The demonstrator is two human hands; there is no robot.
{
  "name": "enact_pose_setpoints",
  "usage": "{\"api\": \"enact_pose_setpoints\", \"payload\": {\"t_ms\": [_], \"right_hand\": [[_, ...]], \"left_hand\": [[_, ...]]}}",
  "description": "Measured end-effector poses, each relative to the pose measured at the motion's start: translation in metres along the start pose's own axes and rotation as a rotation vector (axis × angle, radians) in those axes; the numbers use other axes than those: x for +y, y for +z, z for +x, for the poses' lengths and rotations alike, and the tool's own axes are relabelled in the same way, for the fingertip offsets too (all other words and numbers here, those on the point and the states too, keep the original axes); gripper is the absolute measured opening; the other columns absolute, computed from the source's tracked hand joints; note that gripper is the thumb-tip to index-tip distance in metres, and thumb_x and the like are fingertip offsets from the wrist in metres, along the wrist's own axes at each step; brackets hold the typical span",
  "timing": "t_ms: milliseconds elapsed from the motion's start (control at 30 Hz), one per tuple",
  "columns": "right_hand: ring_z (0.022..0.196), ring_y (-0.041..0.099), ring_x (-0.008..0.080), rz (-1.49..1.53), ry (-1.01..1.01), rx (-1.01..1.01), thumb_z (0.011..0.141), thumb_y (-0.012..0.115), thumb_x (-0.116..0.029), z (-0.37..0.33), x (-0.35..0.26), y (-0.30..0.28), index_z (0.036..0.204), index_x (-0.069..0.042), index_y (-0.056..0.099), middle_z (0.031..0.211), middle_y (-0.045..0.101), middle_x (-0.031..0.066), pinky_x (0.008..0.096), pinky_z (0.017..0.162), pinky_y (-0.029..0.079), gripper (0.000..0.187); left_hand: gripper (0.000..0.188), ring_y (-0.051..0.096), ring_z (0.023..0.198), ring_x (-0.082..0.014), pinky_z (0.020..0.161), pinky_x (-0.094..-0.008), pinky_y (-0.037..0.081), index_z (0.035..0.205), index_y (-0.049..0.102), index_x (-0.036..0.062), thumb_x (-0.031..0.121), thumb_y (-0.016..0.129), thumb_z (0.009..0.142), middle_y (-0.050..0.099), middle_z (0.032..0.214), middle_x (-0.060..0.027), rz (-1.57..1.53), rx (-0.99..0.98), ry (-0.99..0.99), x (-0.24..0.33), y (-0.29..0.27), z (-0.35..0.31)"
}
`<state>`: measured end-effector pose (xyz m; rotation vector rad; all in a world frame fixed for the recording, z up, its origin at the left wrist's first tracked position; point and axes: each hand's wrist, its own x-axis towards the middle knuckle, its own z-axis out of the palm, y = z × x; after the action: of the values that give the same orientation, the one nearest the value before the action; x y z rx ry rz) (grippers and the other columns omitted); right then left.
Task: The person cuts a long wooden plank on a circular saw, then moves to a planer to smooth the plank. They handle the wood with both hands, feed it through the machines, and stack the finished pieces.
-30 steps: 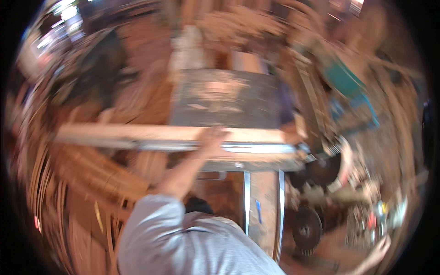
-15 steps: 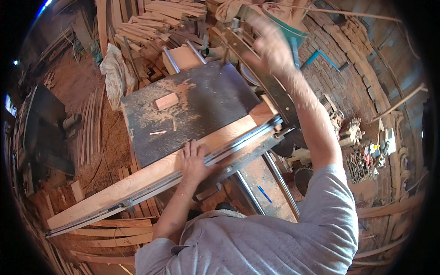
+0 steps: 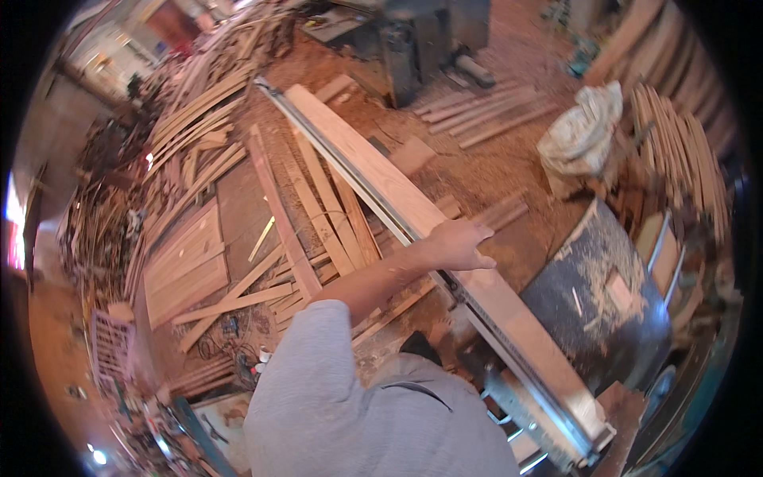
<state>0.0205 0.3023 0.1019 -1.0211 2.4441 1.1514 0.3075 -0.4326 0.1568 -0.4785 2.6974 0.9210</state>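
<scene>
My left hand lies across the top of a long pale wooden plank, its fingers apart and reaching to the plank's far edge. Along the near side of this plank runs a metal guide rail, and the two slant together from upper left to lower right. The plank's lower right end reaches over the dark machine table. On that table, a small wooden block sits among sawdust and thin offcuts. My right hand is out of view.
Loose strips and boards cover the floor to the left, with a wide panel among them. A pale sack stands beyond the machine table. Further back is a dark machine. Stacked slats are at far right.
The view has swung left, so more floor and timber show. My left hand has moved along the plank, away from the machine table. My right hand, raised at the upper right before, has left view.
</scene>
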Motion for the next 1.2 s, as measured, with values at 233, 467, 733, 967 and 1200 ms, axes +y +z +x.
{"api": "enact_pose_setpoints", "payload": {"t_ms": [233, 467, 733, 967, 1200], "right_hand": [[0.118, 0.069, 0.0436, -0.036, -0.376, -0.429, 0.097, 0.060, -0.070, 0.095, -0.065, -0.235, 0.146, -0.020, 0.064, 0.132, 0.072, 0.0145, 0.0571, 0.100, 0.054, 0.070], [0.107, 0.073, 0.0284, 1.468, -0.656, 0.392, 0.105, 0.068, -0.037, 0.180, -0.311, -0.393, 0.129, 0.001, 0.070, 0.117, 0.075, 0.0192, 0.0379, 0.093, 0.055, 0.045], [0.069, 0.055, 0.0250, 1.453, -0.604, 0.226, 0.098, 0.074, -0.052, 0.266, -0.411, -0.413, 0.084, 0.002, 0.064, 0.074, 0.063, 0.0135, 0.0476, 0.068, 0.048, 0.056], [0.079, 0.058, 0.0214, 1.467, -0.670, 0.569, 0.091, 0.076, -0.067, 0.267, -0.367, -0.558, 0.083, -0.003, 0.063, 0.081, 0.064, 0.0075, 0.0384, 0.077, 0.051, 0.066], [0.106, 0.067, 0.0239, 1.187, -0.709, 0.805, 0.086, 0.087, -0.055, 0.097, -0.412, -0.785, 0.128, 0.013, 0.068, 0.116, 0.073, 0.0194, 0.0364, 0.097, 0.051, 0.082]], "left_hand": [[0.050, 0.067, 0.117, -0.0355, 0.102, -0.0458, 0.054, 0.130, 0.071, 0.0075, 0.036, 0.080, 0.090, 0.072, 0.127, -0.0148, -0.139, 0.672, 0.272, -0.033, 0.064, -0.048], [0.043, 0.071, 0.105, -0.0370, 0.088, -0.0462, 0.057, 0.124, 0.073, 0.0097, 0.040, 0.075, 0.094, 0.074, 0.112, -0.0172, -0.146, 0.616, -0.478, -0.057, 0.181, -0.218], [0.069, 0.068, 0.122, -0.0395, 0.105, -0.0465, 0.055, 0.142, 0.068, 0.0116, 0.057, 0.072, 0.091, 0.071, 0.134, -0.0206, -0.462, 0.237, -1.034, -0.038, 0.421, -0.409], [0.061, 0.071, 0.113, -0.0402, 0.098, -0.0506, 0.054, 0.105, 0.081, 0.0067, 0.062, 0.056, 0.098, 0.077, 0.116, -0.0177, -0.683, 0.000, -1.544, 0.027, 0.677, -0.526], [0.059, 0.070, 0.115, -0.0404, 0.100, -0.0491, 0.054, 0.115, 0.080, 0.0134, 0.065, 0.058, 0.096, 0.076, 0.124, -0.0169, -1.027, 0.438, -1.417, 0.020, 0.700, -0.530]]}}
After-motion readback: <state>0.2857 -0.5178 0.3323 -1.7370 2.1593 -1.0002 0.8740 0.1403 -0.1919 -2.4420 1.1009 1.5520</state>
